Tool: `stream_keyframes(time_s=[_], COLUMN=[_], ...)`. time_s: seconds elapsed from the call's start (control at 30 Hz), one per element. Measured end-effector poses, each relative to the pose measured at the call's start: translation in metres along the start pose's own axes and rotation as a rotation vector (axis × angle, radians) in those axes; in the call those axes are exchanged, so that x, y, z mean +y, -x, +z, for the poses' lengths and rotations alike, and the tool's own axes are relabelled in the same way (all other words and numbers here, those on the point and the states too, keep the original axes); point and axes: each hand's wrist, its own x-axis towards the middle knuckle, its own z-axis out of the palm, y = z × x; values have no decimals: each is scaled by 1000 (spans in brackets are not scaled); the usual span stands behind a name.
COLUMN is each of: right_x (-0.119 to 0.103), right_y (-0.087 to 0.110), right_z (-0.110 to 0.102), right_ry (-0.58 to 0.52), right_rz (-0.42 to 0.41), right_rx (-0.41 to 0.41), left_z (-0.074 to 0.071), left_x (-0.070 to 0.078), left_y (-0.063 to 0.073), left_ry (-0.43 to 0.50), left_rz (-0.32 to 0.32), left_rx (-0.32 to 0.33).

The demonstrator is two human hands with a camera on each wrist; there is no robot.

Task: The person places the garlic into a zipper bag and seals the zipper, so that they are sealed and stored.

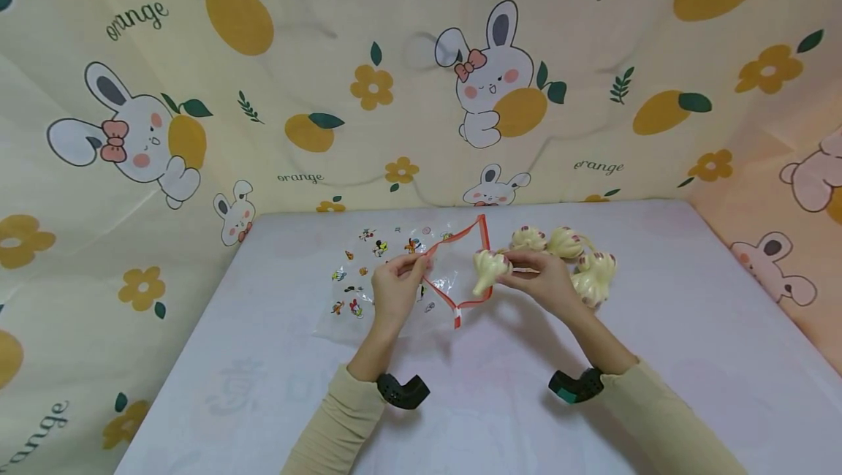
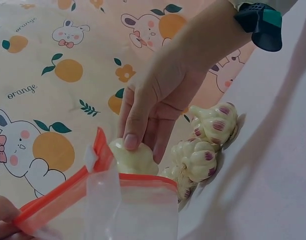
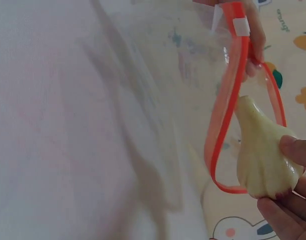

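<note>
My left hand (image 1: 397, 286) pinches the red-edged rim of a clear zip bag (image 1: 358, 292) printed with small cartoon figures. The bag's mouth gapes toward the right. Between the thumb and fingers of my right hand (image 1: 542, 279) is a glossy garlic bulb (image 1: 491, 270), held right at that mouth. In the right wrist view the bulb (image 3: 265, 155) has its narrow stem pointing into the red-rimmed opening. From the left wrist view, the bag's rim (image 2: 143, 179) hides the bulb's lower part.
Several more garlic bulbs (image 1: 594, 278) lie on the white tabletop (image 1: 263, 387) just beyond and right of my right hand. A cloth backdrop (image 1: 408, 124) with rabbits and oranges rises behind the table. Each wrist wears a black camera (image 1: 403, 392).
</note>
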Motion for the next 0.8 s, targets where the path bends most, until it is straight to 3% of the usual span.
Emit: stream_keyframes(time_s=[0.4, 0.8], right_x=[-5, -3], right_y=[0, 3], right_z=[16, 23], right_ry=[24, 27], right_rz=[31, 11], right_rx=[-55, -65], left_z=[-1, -1], left_x=[2, 0], left_y=[3, 4], left_ry=[15, 38], left_rz=[10, 35], left_rx=[17, 2])
